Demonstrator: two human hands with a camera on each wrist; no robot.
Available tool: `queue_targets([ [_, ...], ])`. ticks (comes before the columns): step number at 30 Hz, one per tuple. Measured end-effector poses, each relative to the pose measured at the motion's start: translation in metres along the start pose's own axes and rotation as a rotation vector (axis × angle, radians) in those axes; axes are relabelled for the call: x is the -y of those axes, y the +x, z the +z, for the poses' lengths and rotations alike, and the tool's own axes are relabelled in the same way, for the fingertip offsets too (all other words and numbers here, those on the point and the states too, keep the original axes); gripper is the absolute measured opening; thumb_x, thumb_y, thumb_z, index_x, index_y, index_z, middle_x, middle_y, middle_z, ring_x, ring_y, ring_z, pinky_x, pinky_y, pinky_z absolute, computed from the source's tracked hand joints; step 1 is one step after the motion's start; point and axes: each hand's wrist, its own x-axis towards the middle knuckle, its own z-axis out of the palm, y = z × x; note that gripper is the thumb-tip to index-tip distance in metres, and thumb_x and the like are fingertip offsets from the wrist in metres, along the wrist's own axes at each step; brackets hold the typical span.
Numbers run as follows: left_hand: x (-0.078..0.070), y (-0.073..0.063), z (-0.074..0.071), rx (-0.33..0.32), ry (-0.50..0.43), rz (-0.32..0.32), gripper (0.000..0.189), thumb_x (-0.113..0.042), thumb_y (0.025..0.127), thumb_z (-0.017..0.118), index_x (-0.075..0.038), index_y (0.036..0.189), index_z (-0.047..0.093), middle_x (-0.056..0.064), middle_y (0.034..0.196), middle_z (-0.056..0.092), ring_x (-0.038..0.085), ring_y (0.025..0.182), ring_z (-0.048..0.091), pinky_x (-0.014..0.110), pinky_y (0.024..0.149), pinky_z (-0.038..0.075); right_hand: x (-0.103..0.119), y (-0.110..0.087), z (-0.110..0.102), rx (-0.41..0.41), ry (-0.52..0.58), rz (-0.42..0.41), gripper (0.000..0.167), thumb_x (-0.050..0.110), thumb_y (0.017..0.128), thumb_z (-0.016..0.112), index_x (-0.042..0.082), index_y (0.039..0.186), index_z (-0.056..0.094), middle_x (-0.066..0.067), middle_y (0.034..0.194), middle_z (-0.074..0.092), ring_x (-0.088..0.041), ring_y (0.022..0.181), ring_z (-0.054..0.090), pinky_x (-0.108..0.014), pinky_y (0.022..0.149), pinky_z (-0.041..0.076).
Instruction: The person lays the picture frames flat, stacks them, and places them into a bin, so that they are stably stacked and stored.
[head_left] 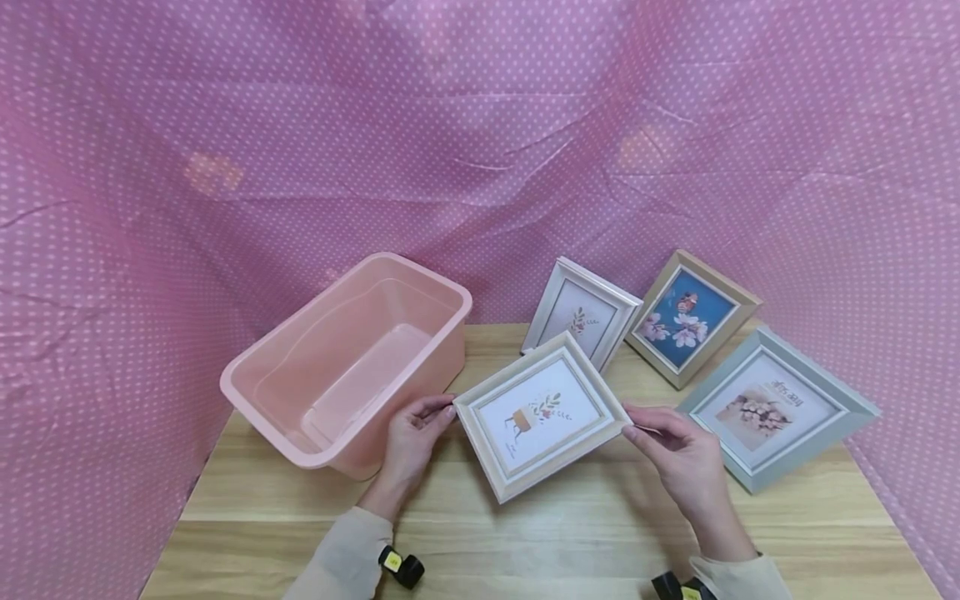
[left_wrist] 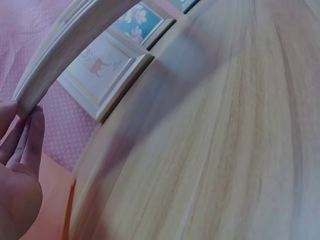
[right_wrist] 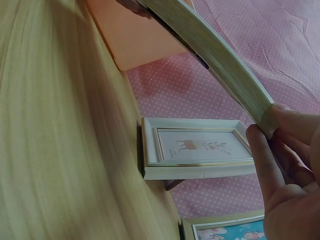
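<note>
A cream picture frame (head_left: pixel 540 414) with a small plant-and-deer print is held up above the table, tilted, its picture facing up. My left hand (head_left: pixel 411 442) pinches its left corner between thumb and fingers. At the opposite corner my right hand (head_left: pixel 684 462) pinches it the same way. The left wrist view shows the frame's edge (left_wrist: pixel 60 60) between thumb and fingertips; the right wrist view shows that edge (right_wrist: pixel 225 65) from the other side. Behind it stands a white picture frame (head_left: pixel 573 312) with a similar print, partly hidden in the head view.
A pink plastic bin (head_left: pixel 345 358) stands left of the hands, its open top showing a bare inside. To the right are a tan frame (head_left: pixel 693 317) with a blue flower picture and a pale green frame (head_left: pixel 776 408). Polka-dot pink cloth (head_left: pixel 480 150) hangs around the wooden table (head_left: pixel 555 542).
</note>
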Motion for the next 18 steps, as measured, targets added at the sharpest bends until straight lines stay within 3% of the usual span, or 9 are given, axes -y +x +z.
queue_targets([
  [5,0.001,0.001,0.002,-0.001,-0.011,0.003,0.032,0.014,0.093,0.072,0.022,0.124,0.066,-0.003,0.105,0.084,0.006,0.096,0.079,0.022,0.090,0.066,-0.002,-0.004,-0.001,-0.024,-0.079,0.034,0.026,-0.018,0.085,0.080,-0.015,0.110,0.076,0.008,0.107,0.082,-0.005,0.103,0.077,-0.018,0.092,0.063],
  [10,0.001,0.002,0.004,0.012,0.025,-0.003,0.036,0.015,0.092,0.073,0.020,0.127,0.066,0.026,0.128,0.075,0.004,0.101,0.078,0.022,0.093,0.065,-0.001,-0.008,-0.002,-0.031,-0.122,0.047,0.022,-0.015,0.086,0.081,-0.012,0.107,0.078,0.009,0.107,0.082,-0.005,0.103,0.076,-0.018,0.091,0.064],
  [13,0.000,0.002,0.005,0.031,0.052,0.005,0.038,0.014,0.092,0.073,0.019,0.129,0.066,0.036,0.136,0.066,0.002,0.106,0.076,0.021,0.096,0.063,-0.001,-0.011,-0.003,-0.032,-0.144,0.042,0.021,-0.015,0.085,0.082,-0.010,0.106,0.079,0.009,0.106,0.082,-0.004,0.102,0.077,-0.018,0.090,0.064],
  [18,-0.001,0.004,0.008,0.067,0.065,0.017,0.042,0.014,0.092,0.072,0.019,0.133,0.063,0.037,0.139,0.064,0.001,0.110,0.075,0.020,0.098,0.062,-0.003,-0.016,-0.002,-0.044,-0.146,0.037,0.020,-0.016,0.083,0.082,-0.011,0.103,0.079,0.004,0.105,0.083,-0.004,0.100,0.077,-0.018,0.088,0.064],
])
